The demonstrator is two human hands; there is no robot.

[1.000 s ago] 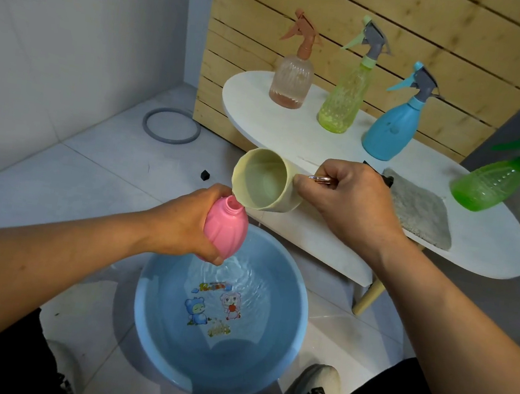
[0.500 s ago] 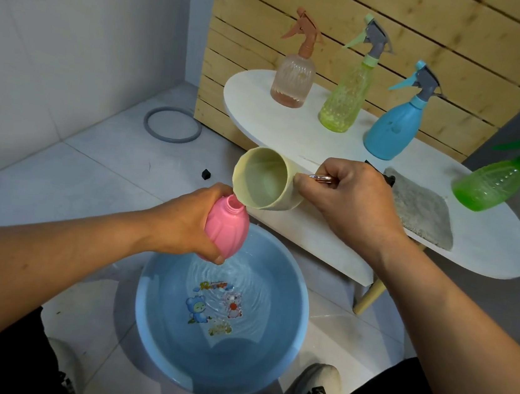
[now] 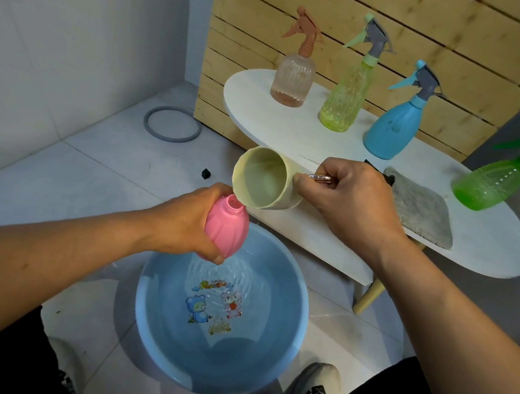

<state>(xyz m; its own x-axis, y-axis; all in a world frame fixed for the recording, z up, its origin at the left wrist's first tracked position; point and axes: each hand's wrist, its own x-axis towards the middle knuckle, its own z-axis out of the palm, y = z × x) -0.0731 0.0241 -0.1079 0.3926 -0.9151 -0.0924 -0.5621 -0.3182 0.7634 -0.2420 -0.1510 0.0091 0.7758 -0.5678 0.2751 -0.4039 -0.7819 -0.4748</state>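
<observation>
Left hand [image 3: 183, 220]: fingers and thumb wrapped round the body of a pink bottle [image 3: 227, 225], clamped firmly. The bottle is uncapped, its open neck pointing up and slightly away. It is held in the air over the far-left rim of a blue basin [image 3: 303, 316].

Right hand [image 3: 356, 202]: fingers curled tight, thumb and forefinger pinching a shiny metal handle [image 3: 320, 178] at the side of a pale yellow-green cup [image 3: 264, 177]. The cup is tipped onto its side, mouth facing left and toward the camera. Its lower lip sits right at the bottle's open neck; contact or a hair's gap, cannot tell. No stream of liquid can be made out at the lip.

The basin stands on the tiled floor between the person's legs, with a shoe [image 3: 317, 387] at its near-right edge. It holds water, the surface rippled, with cartoon prints showing through on the bottom.

Behind the hands is a white oval counter [image 3: 293, 129]. On it, in a row from left to right: a peach spray bottle [image 3: 293, 76], a yellow-green spray bottle [image 3: 344, 102], a blue spray bottle [image 3: 391, 128], and a green spray bottle [image 3: 493, 183] leaning at the far right. A grey cloth [image 3: 420, 210] lies flat just beyond the right hand.

A wooden slat panel [image 3: 404, 28] backs the counter. On the floor to the left lie a grey ring [image 3: 172, 124] and a small black piece [image 3: 206, 174].
</observation>
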